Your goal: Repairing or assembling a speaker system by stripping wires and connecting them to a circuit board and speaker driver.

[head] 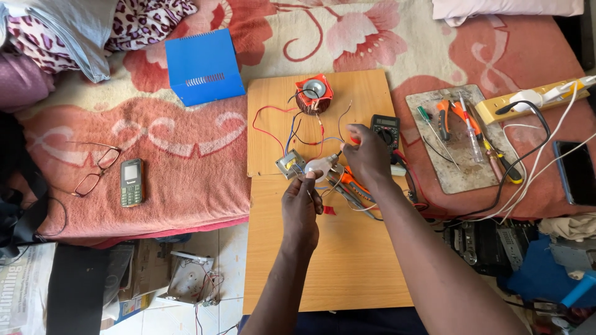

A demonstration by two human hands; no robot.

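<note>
**Two hands meet over a bulb on a wooden board**

Forearms rise from the bottom edge, their elbows cut off by the frame. On the left hand (301,208), the fingers are closed around the base of a pale light bulb (318,165), which sits above the wooden board (335,260) near its seam. The right hand (367,155) is pinched on something thin beside the bulb; whether it is a wire cannot be made out. Orange-handled pliers (355,183) lie partly hidden under that wrist. Red, blue and black wires (292,127) run back to a toroidal coil (313,94). A black multimeter (386,128) shows only in part behind the right hand.
</note>
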